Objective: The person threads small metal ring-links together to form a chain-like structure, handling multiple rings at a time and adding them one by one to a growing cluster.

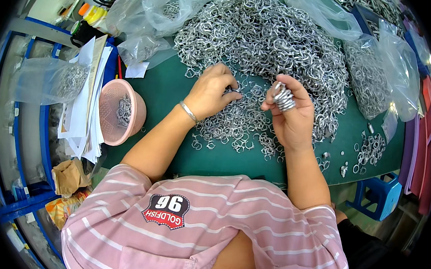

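My right hand [295, 112] is raised above the table, its fingers closed round a short stack of silver metal rings [284, 99]. To its left, my left hand [212, 91] reaches down to a spread layer of loose rings [236, 118]. Its thumb and fingertips are pinched together over a ring at the edge of that layer; the fingers partly hide it. Just beyond both hands rises a large heap of the same silver rings [266, 34]. A bangle [188, 111] circles my left wrist.
A pink plastic basket [139, 111] with some rings inside stands left on the green table [154, 84], beside stacked papers [92, 97]. Clear bags of rings [367, 74] lie at right. A small ring cluster [371, 150] sits near the right edge, above a blue stool [380, 194].
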Demonstrator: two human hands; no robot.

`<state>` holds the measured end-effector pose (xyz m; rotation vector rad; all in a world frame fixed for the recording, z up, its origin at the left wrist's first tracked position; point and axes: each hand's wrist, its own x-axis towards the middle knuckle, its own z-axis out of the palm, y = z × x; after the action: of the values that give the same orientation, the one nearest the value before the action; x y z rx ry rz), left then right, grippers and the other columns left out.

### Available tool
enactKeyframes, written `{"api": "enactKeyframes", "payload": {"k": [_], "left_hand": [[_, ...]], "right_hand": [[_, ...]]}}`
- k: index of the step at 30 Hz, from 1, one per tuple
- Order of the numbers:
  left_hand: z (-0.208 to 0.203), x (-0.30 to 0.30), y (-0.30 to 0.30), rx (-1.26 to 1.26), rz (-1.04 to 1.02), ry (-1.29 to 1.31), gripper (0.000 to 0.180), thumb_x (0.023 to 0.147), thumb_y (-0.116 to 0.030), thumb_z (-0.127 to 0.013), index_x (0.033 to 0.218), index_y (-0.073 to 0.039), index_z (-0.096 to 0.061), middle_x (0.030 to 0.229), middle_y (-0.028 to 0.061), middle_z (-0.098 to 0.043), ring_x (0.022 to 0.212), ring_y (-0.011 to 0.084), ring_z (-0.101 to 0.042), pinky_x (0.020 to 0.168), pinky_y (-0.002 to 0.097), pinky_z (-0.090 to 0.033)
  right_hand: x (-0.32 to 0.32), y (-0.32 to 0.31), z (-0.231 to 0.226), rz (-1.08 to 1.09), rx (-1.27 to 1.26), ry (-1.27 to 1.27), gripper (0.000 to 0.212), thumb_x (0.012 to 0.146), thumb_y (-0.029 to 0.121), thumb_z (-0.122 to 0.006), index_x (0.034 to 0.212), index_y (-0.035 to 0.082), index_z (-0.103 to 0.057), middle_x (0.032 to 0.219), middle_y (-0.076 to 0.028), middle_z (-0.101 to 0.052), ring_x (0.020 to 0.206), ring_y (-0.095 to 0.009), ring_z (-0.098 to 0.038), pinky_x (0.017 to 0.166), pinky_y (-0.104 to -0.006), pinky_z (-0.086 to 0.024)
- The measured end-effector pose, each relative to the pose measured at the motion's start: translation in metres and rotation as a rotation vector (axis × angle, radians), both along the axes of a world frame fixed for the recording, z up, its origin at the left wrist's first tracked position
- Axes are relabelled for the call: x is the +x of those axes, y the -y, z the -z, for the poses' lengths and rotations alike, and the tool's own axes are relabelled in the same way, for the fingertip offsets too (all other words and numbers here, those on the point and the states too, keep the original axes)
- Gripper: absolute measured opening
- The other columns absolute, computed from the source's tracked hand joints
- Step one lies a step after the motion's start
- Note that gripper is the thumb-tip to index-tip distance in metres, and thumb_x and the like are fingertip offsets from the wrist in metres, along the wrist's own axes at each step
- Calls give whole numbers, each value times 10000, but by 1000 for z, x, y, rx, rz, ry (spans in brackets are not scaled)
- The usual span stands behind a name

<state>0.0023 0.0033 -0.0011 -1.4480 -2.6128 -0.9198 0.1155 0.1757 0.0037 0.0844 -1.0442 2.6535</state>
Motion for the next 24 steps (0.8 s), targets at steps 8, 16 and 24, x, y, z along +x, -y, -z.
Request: {"api": "enactKeyframes", "payload": {"k": [8, 16, 24], "left_hand": [[-8, 6, -3, 235, -72, 310, 85, 807, -63, -665, 861, -4, -635, 865, 66, -601, 720, 145, -571, 635, 262, -460], [-34, 23, -5, 558, -132, 940, 87, 850, 4, -605, 927, 42, -614, 891, 92, -608, 767, 143, -628, 713, 262, -535], [-42, 33, -9, 683, 3, 781, 75, 815, 4, -642, 882, 39, -639, 877, 68, -621, 776, 123, -622, 685, 227, -507]], "right_hand": [[-1, 4, -3, 124, 285, 73, 383, 829, -84, -497, 1202, -9, -457, 967, -97, -585, 898, -147, -596, 754, -274, -515], [4, 9, -5, 206, 472, 65, 436, 809, -118, -477, 1226, -10, -407, 979, -110, -615, 895, -133, -598, 785, -237, -468], [5, 9, -8, 182, 502, 60, 443, 834, -76, -532, 1263, -29, -432, 963, -98, -617, 870, -135, -599, 800, -240, -479]]}}
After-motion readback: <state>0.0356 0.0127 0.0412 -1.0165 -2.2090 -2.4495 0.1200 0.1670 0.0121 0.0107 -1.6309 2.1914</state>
